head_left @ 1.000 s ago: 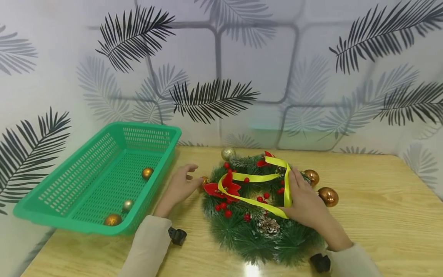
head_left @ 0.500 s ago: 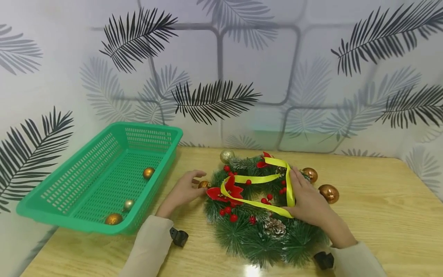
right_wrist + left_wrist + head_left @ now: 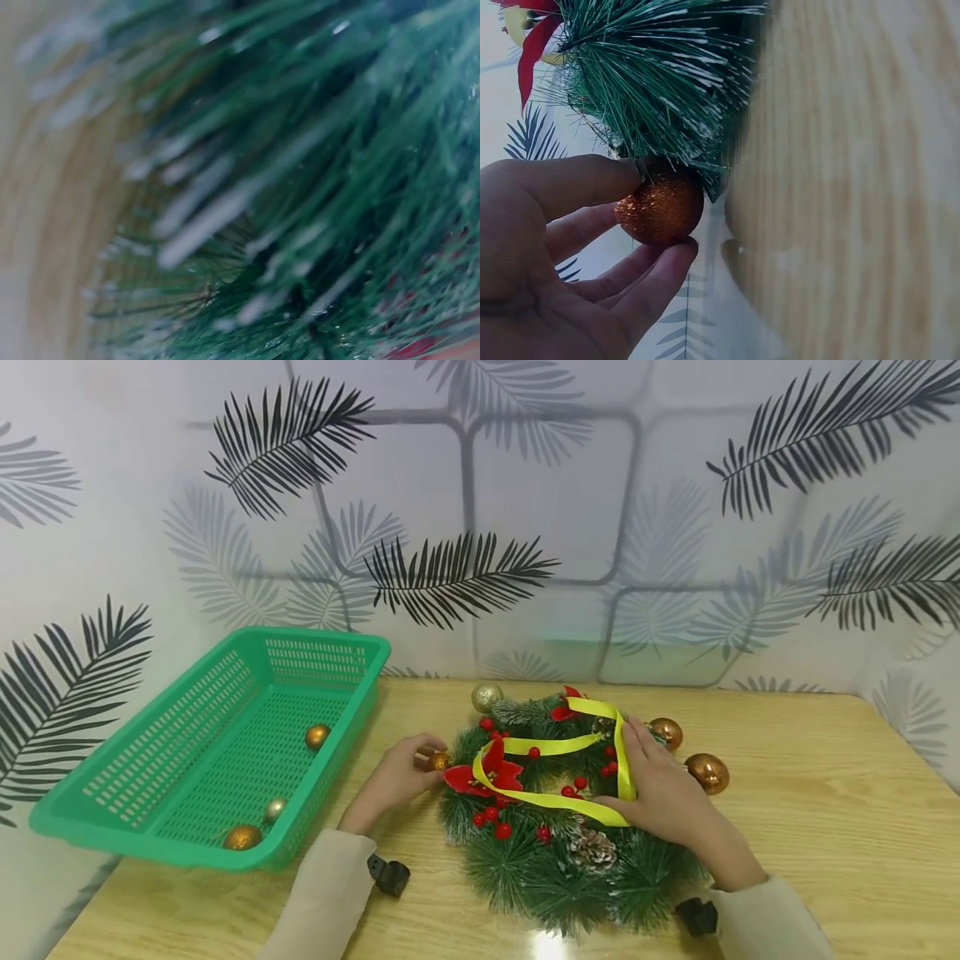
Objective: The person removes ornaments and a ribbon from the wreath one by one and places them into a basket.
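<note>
Left hand (image 3: pixel 399 774) pinches orange bauble (image 3: pixel 438 762) at wreath (image 3: pixel 555 881) edge; right hand (image 3: pixel 667 797) rests on wreath; green basket (image 3: pixel 150 844) at left

Passage here over the table (image 3: pixel 840 793), right of frame; over at left the green basket (image 3: pixel 240 735) walls things off, and centre-frame, the wreath (image 3: pixel 525 860) blocks!

Surface (image 3: pixel 810 777): basket (image 3: pixel 225 760) at left, three baubles (image 3: pixel 243 837) in it. Wreath (image 3: pixel 498 864) to its right, ribbon (image 3: pixel 551 747) lying on top. Left hand (image 3: pixel 397 777) between the two, at wreath's left-edge ball (image 3: pixel 439 762); right hand (image 3: pixel 663 789) on wreath's right side. Right-edge pair of balls (image 3: pixel 707 774) past it. Wall (image 3: pixel 547 527) behind.
</note>
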Demonstrator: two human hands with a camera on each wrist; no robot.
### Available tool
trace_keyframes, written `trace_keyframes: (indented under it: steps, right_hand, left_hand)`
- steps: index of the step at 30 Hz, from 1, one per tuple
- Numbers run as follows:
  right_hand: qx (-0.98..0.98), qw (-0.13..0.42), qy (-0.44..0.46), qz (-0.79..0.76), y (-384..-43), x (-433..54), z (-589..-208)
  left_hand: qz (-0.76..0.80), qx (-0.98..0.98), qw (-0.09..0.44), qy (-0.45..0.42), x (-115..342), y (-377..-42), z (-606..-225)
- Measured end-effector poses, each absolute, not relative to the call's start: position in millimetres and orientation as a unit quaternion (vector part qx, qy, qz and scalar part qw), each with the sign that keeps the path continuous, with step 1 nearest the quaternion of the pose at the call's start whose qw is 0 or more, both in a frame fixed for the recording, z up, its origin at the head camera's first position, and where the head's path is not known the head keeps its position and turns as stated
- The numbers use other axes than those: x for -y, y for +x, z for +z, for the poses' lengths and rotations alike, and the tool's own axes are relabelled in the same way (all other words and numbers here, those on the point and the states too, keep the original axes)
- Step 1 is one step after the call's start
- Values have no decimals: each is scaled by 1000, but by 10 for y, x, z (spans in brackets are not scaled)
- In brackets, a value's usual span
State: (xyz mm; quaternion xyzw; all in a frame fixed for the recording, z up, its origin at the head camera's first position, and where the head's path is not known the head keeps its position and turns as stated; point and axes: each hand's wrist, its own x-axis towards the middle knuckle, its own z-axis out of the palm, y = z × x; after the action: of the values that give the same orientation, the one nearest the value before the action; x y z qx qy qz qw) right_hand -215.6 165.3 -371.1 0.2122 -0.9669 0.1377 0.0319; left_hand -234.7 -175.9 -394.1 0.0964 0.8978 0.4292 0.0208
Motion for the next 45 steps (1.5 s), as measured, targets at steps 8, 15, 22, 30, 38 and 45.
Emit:
trace_keyframes:
  steps: [8,15,22,30,38,45]
  right_hand:
    - [966,15,204,157,-2118,-1653,-3673]
    - [966,12,208,156,-2106,-1665,-3649]
    - [965,33,213,151,-2092,-1643,-3606]
    - [973,46,141,179,-1898,-1479,-3414]
    - [982,21,79,169,-1875,-1374,-3539]
    - [984,31,71,161,-1919,-1337,-3662]
  left_hand:
    - [435,-898,-3,69,1796,-2354,-3919]
    - [433,-899,-20,62,1802,-2342,-3853]
    - [439,-896,-31,68,1833,-2340,-3831]
    - [441,-894,-33,74,1836,-2334,-3781]
    - [435,-895,-43,91,1838,-2302,-3706]
    - [428,-898,-45,88,1825,-2271,-3638]
